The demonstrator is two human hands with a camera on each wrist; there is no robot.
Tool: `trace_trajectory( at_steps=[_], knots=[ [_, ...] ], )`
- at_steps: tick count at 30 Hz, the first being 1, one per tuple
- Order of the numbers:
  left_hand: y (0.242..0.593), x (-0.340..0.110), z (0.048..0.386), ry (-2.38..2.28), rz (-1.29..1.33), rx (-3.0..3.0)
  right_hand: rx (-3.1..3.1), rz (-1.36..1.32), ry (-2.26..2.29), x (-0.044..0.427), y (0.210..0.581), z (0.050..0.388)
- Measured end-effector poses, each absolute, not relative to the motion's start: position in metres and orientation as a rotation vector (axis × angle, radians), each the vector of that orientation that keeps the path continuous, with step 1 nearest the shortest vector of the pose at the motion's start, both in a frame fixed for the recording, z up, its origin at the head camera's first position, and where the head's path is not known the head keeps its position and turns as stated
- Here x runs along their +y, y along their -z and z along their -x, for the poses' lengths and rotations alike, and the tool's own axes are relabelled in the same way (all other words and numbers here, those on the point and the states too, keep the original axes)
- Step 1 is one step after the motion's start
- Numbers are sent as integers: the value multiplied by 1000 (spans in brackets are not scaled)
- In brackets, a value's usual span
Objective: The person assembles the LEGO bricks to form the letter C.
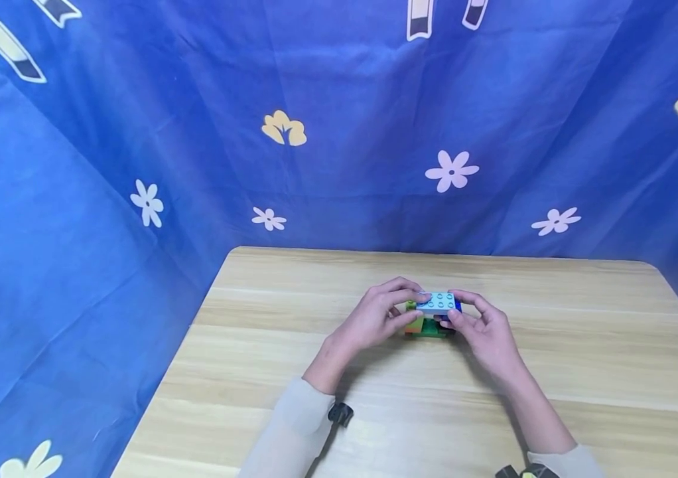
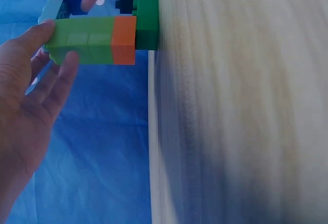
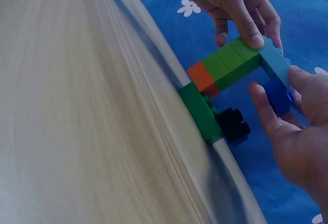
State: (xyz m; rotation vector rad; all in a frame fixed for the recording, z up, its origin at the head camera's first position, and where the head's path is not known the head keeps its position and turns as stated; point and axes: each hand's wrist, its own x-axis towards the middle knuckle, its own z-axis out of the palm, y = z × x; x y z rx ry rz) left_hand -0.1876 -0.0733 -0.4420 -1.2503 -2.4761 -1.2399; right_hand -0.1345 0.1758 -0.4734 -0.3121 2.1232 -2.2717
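Observation:
A small toy-brick structure stands on the table. Its base is a dark green brick [image 3: 200,112], with an orange brick [image 3: 203,79] and light green bricks [image 3: 230,60] stacked at one end and a black brick [image 3: 233,125] at the other. A light blue brick [image 1: 442,304] bridges out from the top of the stack. Under its far end is a blue brick [image 3: 277,97], apart from the black one below. My left hand [image 1: 377,312] pinches the stack's top, one finger on the light blue brick. My right hand [image 1: 488,332] grips the blue brick, thumb near the light blue brick's end.
The wooden table [image 1: 255,372] reaches back to a blue cloth backdrop [image 1: 351,166] printed with flowers. Another blue cloth side [image 1: 76,279] hangs along the left. A black strap piece [image 1: 340,414] sits at the left sleeve's cuff.

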Motion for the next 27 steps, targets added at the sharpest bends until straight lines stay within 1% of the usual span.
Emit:
trace_trajectory(
  at_steps=[7,13,20,27],
  knots=[
    [440,-72,187,1247,1256,-2488,2036,214,2359,173,472,132],
    [441,-72,187,1242,1240,-2499,2021,193,2358,173,472,133],
    [441,-71,189,1284,1237,-2515,2189,259,2212,181,469,133],
    [441,-71,187,1430,1118,-2600,2436,422,1951,183,472,133]
  ],
)
